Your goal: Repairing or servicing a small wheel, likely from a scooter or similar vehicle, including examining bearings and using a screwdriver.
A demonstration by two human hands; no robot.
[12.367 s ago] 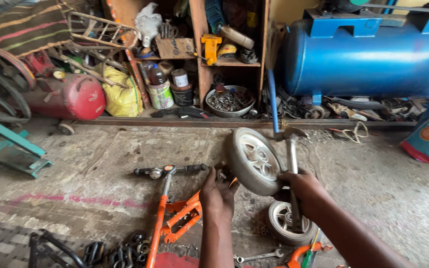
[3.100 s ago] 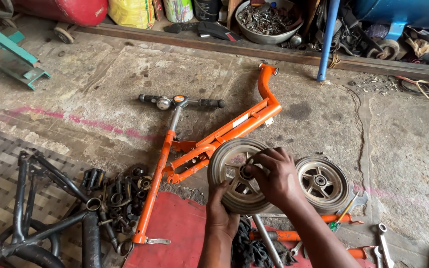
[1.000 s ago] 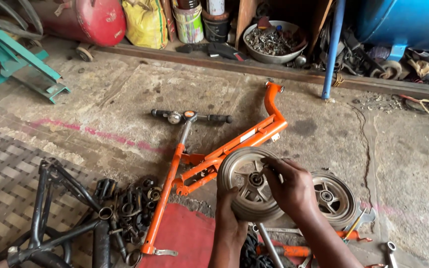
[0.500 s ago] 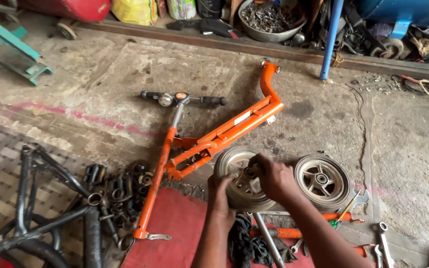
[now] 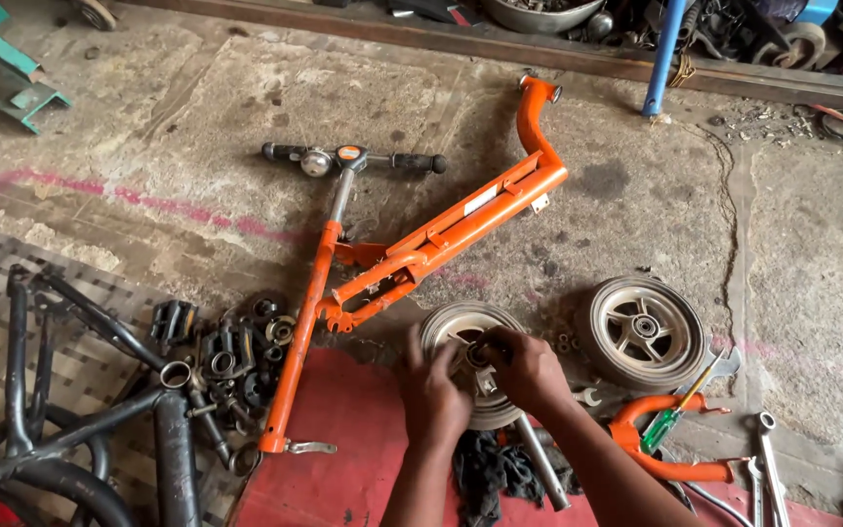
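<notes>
A small grey wheel [image 5: 461, 337] is lying flat on the concrete floor [image 5: 197, 127], at the edge of a red mat [image 5: 343, 439], directly under both hands. The right hand [image 5: 531, 369] is curling over the hub, its fingertips pinching a small dark part at the wheel's centre. The left hand [image 5: 433, 392] is pressing down on the near rim, fingers spread over the tyre. Just beside it to the right, a second wheel [image 5: 644, 332] is lying flat. Beyond, an orange frame [image 5: 441, 244] is sprawling across the floor, and a green-handled screwdriver [image 5: 670, 420] is resting on an orange fork piece [image 5: 656, 454].
</notes>
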